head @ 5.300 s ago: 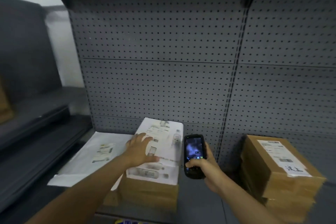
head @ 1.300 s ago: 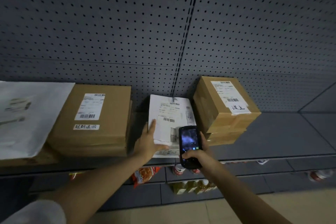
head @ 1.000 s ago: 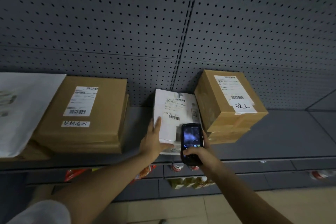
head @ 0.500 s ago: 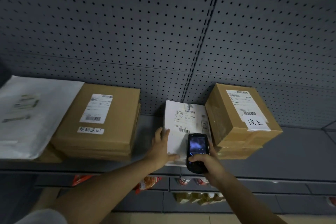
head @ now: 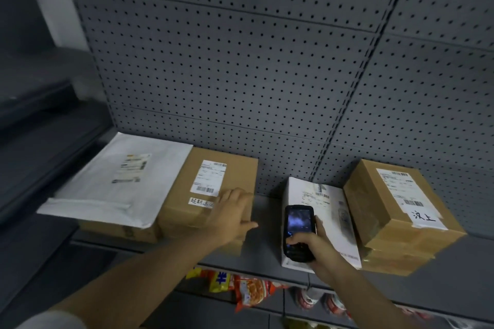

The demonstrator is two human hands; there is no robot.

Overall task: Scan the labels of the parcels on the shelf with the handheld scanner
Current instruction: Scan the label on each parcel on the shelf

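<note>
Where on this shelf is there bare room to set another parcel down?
Bare shelf shows between the middle brown box and the white box, though the left hand reaches across it. More bare shelf lies right of the right brown box. The left end is crowded by the white mailer.

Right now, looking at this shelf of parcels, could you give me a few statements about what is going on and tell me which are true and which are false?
1. The right hand holds the handheld scanner. True.
2. The left hand rests on the white parcel. False: it rests on the brown box to its left.
3. The white mailer lies at the left end of the row. True.
4. The scanner's screen is dark. False: it is lit.
</note>
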